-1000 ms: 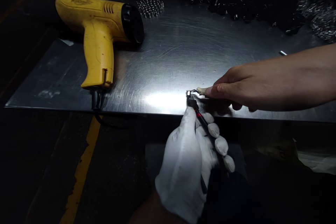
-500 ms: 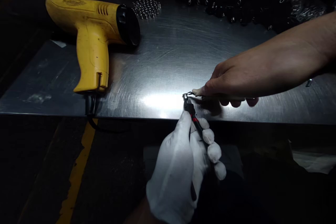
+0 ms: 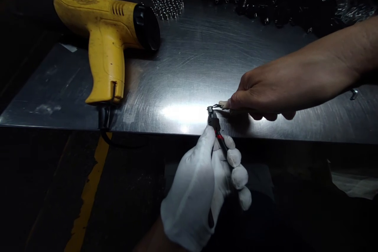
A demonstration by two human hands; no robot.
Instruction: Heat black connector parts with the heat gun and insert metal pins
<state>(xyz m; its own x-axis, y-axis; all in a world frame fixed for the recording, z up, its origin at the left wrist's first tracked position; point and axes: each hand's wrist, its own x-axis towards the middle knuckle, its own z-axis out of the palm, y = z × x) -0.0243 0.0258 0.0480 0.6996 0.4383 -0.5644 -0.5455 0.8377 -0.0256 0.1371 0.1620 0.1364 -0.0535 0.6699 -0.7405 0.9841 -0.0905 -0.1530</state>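
Observation:
My left hand point(image 3: 191, 189), in a white glove, comes up from the bottom with its palm turned upward. It is closed around small pliers point(image 3: 215, 124) with black and red handles. The jaws grip a small shiny metal piece point(image 3: 210, 109) just above the table's front edge. From the right, my bare right hand point(image 3: 262, 90) is closed on a slim dark-tipped tool point(image 3: 217, 106), with something pale at the fingertips. Its tip meets the metal piece; the rest is hidden by the hand, so its kind is unclear.
A yellow heat gun point(image 3: 106, 43) lies on the metal table point(image 3: 183, 67) at left, its cord over the front edge. Behind it stand several small metal cylinders point(image 3: 168, 8). Dark parts point(image 3: 265, 15) and shiny metal pieces point(image 3: 354, 10) lie at back right. A small metal bit point(image 3: 353, 94) lies at right.
The metal piece appears slightly turned in the plier jaws. My left wrist has shifted a little left, and my right fingers have curled in more. The whole view has shifted slightly.

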